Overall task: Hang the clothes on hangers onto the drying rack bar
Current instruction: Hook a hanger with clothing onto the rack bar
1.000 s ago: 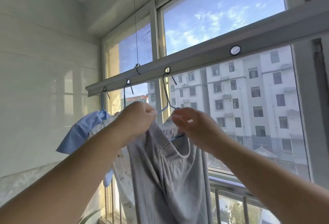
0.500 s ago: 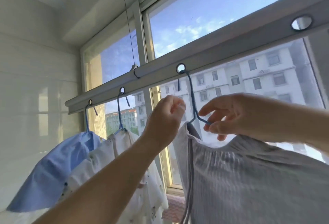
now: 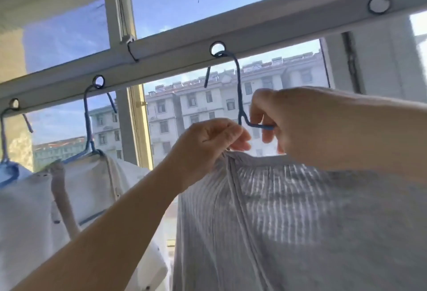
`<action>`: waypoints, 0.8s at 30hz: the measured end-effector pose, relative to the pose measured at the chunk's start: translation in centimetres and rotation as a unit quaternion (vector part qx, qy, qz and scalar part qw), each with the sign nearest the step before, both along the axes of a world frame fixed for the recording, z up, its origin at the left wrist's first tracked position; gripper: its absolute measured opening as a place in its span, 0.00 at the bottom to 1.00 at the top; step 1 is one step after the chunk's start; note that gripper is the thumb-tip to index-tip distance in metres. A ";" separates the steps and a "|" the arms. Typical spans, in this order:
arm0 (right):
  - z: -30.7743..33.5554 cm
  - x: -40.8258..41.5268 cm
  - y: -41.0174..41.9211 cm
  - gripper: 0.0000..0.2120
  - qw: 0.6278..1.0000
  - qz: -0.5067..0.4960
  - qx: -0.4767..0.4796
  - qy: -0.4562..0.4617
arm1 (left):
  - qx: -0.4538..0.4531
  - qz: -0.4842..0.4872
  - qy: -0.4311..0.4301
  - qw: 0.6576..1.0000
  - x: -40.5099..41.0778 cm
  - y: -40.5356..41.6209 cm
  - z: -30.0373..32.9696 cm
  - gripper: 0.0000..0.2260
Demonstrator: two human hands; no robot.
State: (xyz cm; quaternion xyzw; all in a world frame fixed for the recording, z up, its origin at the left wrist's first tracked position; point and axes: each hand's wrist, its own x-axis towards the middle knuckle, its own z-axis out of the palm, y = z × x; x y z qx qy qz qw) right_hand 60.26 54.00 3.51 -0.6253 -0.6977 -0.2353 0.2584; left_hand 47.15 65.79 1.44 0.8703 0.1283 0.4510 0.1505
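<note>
Grey garment (image 3: 300, 221) goes up, centre frame.
Right hand (image 3: 300, 126) pinches the hooked hanger (image 3: 240, 96); left hand (image 3: 212, 140) apparently grips the collar, evening it out.

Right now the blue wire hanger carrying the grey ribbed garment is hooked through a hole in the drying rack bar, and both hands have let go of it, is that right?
Not quite. The head view shows the blue wire hanger hooked through a hole in the drying rack bar, but the hands have not let go: the right hand pinches the hanger's arm, and the left hand grips the grey ribbed garment at its top edge.
</note>
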 end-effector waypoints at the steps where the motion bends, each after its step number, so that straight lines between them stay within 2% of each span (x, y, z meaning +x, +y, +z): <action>1: -0.1 -0.6 -0.1 0.05 1.000 -0.014 0.014 -0.010 | -0.023 -0.021 -0.005 1.000 0.1 -0.1 0.1 0.10; 3: -0.4 -2.1 0.1 0.06 0.998 -0.048 0.037 -0.002 | -0.105 -0.104 -0.003 0.989 -0.3 -0.1 0.4 0.11; 5: -0.4 -3.4 0.3 0.07 0.994 -0.073 0.066 0.038 | -0.198 -0.187 0.036 0.962 -0.9 0.1 1.1 0.13; 7: -0.3 -4.0 0.5 0.15 0.989 -0.107 0.088 0.059 | -0.256 -0.233 0.093 0.934 -1.6 0.6 1.9 0.10; 10: -0.6 -4.5 0.2 0.23 0.980 -0.141 0.123 0.074 | -0.310 -0.289 0.146 0.894 -2.2 1.5 2.6 0.12; 15: -1.2 -5.2 -0.8 0.23 0.970 -0.145 0.152 0.124 | -0.357 -0.350 0.196 0.844 -2.3 1.9 2.8 0.17; 17: -1.2 -5.3 -1.5 0.22 0.968 -0.143 0.152 0.141 | -0.376 -0.346 0.206 0.835 -2.1 1.7 2.8 0.19; 20: -1.0 -5.6 -2.5 0.21 0.966 -0.140 0.148 0.158 | -0.418 -0.316 0.215 0.824 -1.8 0.6 2.8 0.16; 22: -0.9 -5.7 -3.1 0.21 0.967 -0.137 0.137 0.168 | -0.385 -0.288 0.212 0.851 -1.3 0.2 2.4 0.13; 24: -0.7 -5.7 -3.9 0.21 0.967 -0.141 0.128 0.172 | -0.344 -0.277 0.230 0.867 -0.7 -0.5 1.9 0.14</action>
